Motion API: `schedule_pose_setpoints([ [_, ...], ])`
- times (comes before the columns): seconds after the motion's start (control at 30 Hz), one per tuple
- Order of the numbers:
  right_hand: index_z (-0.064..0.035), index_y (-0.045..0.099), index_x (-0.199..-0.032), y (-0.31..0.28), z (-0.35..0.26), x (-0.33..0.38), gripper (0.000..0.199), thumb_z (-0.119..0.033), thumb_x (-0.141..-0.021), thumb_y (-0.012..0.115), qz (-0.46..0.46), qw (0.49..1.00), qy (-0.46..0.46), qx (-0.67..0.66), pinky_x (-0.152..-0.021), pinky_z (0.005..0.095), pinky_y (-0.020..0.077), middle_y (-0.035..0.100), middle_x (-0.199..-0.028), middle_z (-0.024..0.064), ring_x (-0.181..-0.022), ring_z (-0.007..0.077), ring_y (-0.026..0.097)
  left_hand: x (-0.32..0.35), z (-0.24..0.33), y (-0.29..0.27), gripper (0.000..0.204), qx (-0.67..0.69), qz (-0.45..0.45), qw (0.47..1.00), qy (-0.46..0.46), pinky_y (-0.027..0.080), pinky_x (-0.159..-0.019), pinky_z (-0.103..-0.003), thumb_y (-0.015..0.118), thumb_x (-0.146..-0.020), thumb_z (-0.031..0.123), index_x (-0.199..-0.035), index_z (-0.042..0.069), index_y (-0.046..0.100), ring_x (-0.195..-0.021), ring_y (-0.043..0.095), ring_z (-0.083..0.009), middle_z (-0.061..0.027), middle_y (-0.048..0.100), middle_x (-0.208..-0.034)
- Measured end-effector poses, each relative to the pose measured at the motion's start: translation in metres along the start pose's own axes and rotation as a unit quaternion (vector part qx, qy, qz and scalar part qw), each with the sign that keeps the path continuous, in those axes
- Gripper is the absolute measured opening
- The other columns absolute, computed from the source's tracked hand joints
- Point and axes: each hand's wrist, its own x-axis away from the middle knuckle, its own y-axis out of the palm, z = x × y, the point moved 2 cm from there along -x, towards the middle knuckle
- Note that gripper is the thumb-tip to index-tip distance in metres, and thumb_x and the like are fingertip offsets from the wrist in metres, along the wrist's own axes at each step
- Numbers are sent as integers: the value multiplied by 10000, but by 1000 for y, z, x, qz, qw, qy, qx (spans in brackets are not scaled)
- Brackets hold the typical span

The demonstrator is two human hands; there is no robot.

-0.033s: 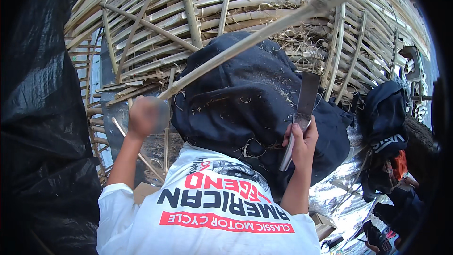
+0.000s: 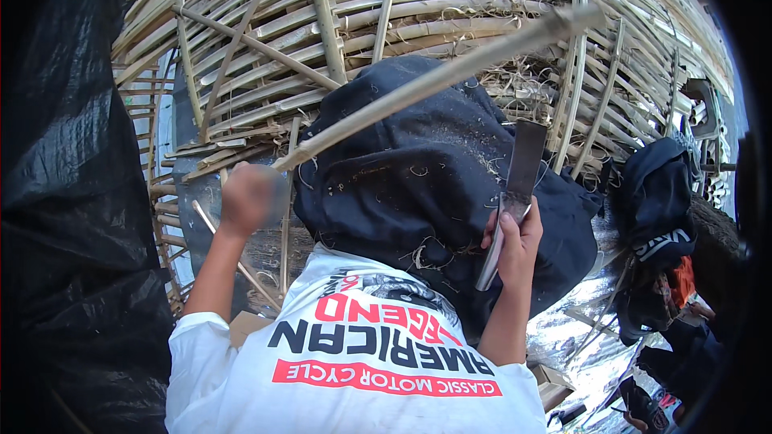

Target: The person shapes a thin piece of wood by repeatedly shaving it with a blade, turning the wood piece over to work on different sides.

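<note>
Big woven wall of pale split bamboo strips [image 2: 450, 8] fills the back. A dark blue cloth [image 2: 418, 169], dusted with shavings, covers the lap. Left hand [image 2: 248, 197] grips a long pale bamboo stick [image 2: 434, 80] angled up to the right, steadying it; right hand [image 2: 515, 241] clamps a flat-bladed metal chopper knife [image 2: 519, 181], blade up beside it.

**Bamboo strip and blade over a dark cloth**

The left hand [image 2: 248, 197] grips one end of a long bamboo strip [image 2: 438, 80] that slants up to the right across a dark cloth [image 2: 418, 177] littered with shavings. The right hand [image 2: 515, 243] holds a flat-bladed knife [image 2: 515, 185] upright, just below the strip. Behind them lie stacked bamboo slats [image 2: 450, 0]
</note>
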Motion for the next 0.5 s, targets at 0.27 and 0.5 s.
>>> schedule_pose_setpoints([
  [0.27, -28, 465, -1143, 17, 3, 12, 219, -104, -947, 527, -41, 998, 5, -56, -520, 244, 479, 576, -776, 66, -566, 106, 559, -26, 42, 55, 390, -11, -51, 999, 14, 439, -611, -461, 553, -956, 434, -931, 47, 516, -734, 564, -388, -150, 506, -810],
  [0.5, -40, 479, -1040, -28, 6, 6, 132, -159, -1002, 519, -23, 986, 91, 136, -436, 224, 422, 541, -687, 36, -475, 88, 507, -46, 44, 74, 498, -36, -87, 996, 7, 452, -603, -452, 452, -991, 519, -845, 46, 510, -720, 583, -361, -133, 524, -760],
])
